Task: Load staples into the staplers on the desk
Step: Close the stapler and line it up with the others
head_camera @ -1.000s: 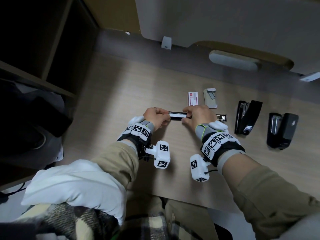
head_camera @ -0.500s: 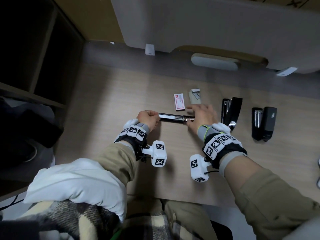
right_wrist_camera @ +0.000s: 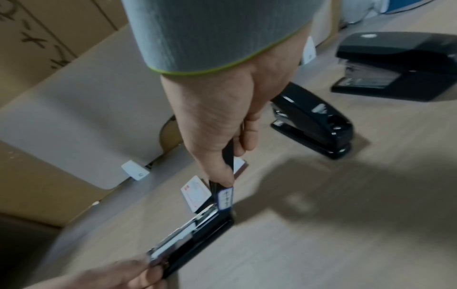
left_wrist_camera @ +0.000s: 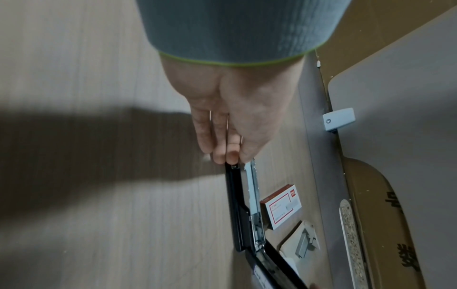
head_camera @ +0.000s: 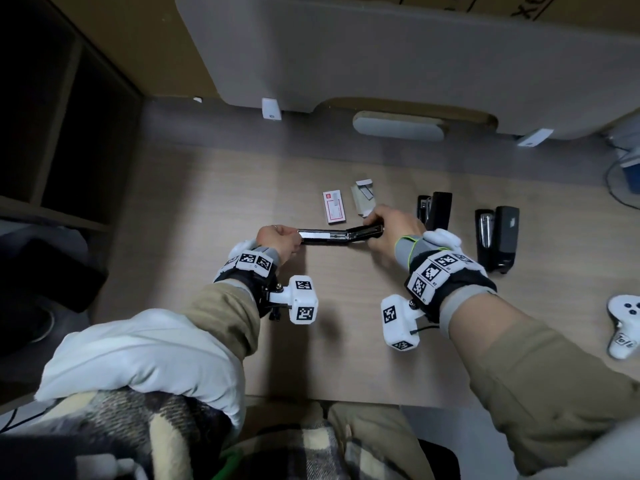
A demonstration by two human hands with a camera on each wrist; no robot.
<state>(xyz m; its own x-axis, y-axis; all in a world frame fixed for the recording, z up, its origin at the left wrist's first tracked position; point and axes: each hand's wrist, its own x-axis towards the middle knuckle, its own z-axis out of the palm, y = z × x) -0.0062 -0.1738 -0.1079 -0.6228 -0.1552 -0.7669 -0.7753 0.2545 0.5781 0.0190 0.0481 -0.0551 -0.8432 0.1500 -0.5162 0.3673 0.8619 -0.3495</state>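
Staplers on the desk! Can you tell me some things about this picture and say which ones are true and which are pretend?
1. Both hands hold the opened stapler. True: the left hand grips one end, the right hand the lid end.
2. Two more black staplers sit on the person's right side. True.
3. The red-and-white staple box is inside the right hand. False: it lies on the desk beyond the stapler.
4. The opened stapler is folded shut. False: its lid is swung open, showing the metal rail.

Stapler [head_camera: 341,234] ends hidden inside both hands
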